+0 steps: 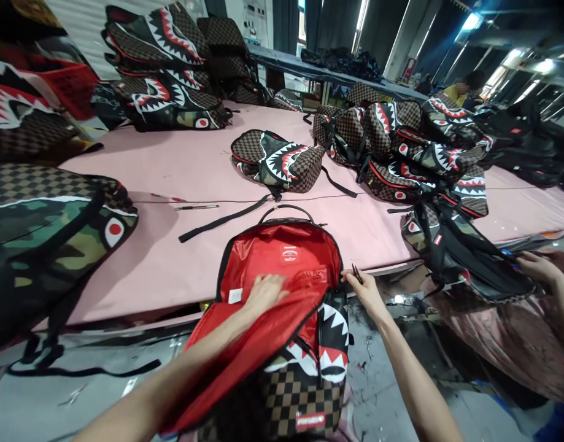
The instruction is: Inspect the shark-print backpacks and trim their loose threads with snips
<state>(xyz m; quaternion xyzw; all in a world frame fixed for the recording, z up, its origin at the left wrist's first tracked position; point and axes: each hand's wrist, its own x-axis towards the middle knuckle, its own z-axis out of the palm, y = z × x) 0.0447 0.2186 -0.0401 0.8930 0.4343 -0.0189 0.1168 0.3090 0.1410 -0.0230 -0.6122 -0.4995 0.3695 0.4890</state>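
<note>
The open backpack point(282, 319) leans against the near edge of the pink tabletop point(171, 178), its top resting on it, and I judge it soft, light and floppy, so I take it by the stiff zipper rim or the top handle point(286, 210) rather than the slack red lining. My left hand point(263, 293) lies flat inside with its fingers spread loosely on the lining, while my right hand point(364, 290) pinches a small dark tool point(356, 273) at the bag's right rim. The tool is too small to identify, the bag's bottom is cut off, and another person's hands point(539, 269) show at the right.
</note>
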